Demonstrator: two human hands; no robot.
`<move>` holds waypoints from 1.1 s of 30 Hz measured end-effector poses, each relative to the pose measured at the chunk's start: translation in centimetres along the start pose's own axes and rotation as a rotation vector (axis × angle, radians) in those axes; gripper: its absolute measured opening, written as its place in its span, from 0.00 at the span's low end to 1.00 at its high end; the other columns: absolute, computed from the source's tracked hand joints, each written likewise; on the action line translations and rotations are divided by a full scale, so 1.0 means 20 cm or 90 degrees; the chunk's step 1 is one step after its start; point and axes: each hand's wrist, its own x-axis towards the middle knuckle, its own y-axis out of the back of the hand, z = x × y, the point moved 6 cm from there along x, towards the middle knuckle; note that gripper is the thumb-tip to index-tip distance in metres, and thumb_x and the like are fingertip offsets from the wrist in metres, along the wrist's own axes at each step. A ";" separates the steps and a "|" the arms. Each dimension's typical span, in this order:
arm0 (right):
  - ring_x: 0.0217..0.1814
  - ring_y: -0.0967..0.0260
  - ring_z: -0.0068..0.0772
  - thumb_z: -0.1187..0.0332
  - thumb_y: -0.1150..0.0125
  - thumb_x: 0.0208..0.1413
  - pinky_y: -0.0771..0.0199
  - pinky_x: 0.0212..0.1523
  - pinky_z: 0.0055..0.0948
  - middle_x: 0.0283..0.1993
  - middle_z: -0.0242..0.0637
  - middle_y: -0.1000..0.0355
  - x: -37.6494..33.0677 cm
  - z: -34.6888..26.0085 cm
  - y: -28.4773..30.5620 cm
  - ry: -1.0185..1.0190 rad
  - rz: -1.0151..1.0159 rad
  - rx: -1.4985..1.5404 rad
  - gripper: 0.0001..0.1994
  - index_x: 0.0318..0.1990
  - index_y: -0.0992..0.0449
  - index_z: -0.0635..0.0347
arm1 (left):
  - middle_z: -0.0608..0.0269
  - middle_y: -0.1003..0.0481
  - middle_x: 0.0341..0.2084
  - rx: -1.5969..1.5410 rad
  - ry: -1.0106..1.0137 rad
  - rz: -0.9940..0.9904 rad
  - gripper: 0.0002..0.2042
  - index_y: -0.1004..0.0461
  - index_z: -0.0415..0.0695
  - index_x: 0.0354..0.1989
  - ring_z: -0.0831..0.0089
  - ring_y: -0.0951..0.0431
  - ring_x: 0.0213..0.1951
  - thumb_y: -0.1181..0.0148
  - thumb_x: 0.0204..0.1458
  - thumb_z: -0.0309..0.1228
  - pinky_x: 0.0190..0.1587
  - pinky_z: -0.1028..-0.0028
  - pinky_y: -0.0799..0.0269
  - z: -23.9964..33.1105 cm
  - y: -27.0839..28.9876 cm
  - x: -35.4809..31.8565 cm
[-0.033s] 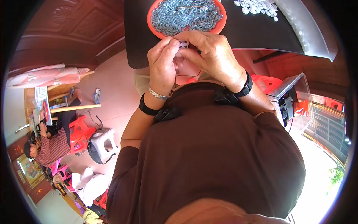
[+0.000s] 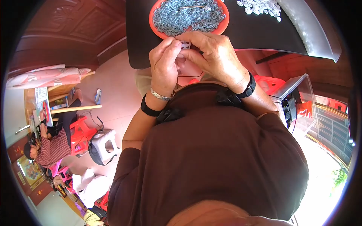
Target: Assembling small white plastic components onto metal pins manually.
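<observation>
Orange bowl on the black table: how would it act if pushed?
The orange bowl likely slides before tipping, given its broad round shape. Its many small grey pieces probably add weight, and look loose, so a jolt may spill some.

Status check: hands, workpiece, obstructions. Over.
Left hand and right hand pinching small dark-spotted white piece between them. Piece partly covered. Orange-red bowl just beyond hands; nothing seen blocking them.
</observation>
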 end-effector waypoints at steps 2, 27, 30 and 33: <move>0.31 0.26 0.40 0.69 0.36 0.46 0.26 0.31 0.32 0.30 0.40 0.25 0.00 0.00 -0.01 -0.003 -0.004 0.005 0.11 0.38 0.25 0.60 | 0.64 0.28 0.17 0.017 -0.005 0.000 0.14 0.28 0.36 0.34 0.81 0.33 0.17 0.53 0.57 0.35 0.19 0.83 0.43 0.00 0.01 0.00; 0.30 0.25 0.40 0.71 0.33 0.45 0.26 0.29 0.30 0.29 0.40 0.25 0.00 -0.07 0.08 -0.073 -0.075 -0.052 0.14 0.41 0.26 0.61 | 0.71 0.34 0.14 0.099 -0.131 -0.030 0.13 0.29 0.37 0.26 0.86 0.39 0.18 0.54 0.56 0.33 0.20 0.83 0.46 0.07 -0.04 -0.02; 0.29 0.25 0.40 0.72 0.34 0.44 0.26 0.28 0.30 0.29 0.40 0.26 0.04 -0.10 0.09 -0.049 -0.055 -0.102 0.13 0.39 0.26 0.62 | 0.71 0.33 0.15 0.067 -0.159 -0.046 0.12 0.30 0.37 0.26 0.86 0.39 0.18 0.54 0.56 0.32 0.20 0.83 0.45 0.07 -0.04 0.02; 0.25 0.29 0.39 0.71 0.36 0.44 0.28 0.25 0.33 0.25 0.39 0.29 0.06 -0.12 0.08 -0.019 -0.005 -0.126 0.10 0.35 0.27 0.61 | 0.72 0.33 0.16 0.033 -0.146 -0.059 0.12 0.30 0.37 0.26 0.86 0.39 0.18 0.55 0.56 0.31 0.20 0.83 0.45 0.09 -0.06 0.05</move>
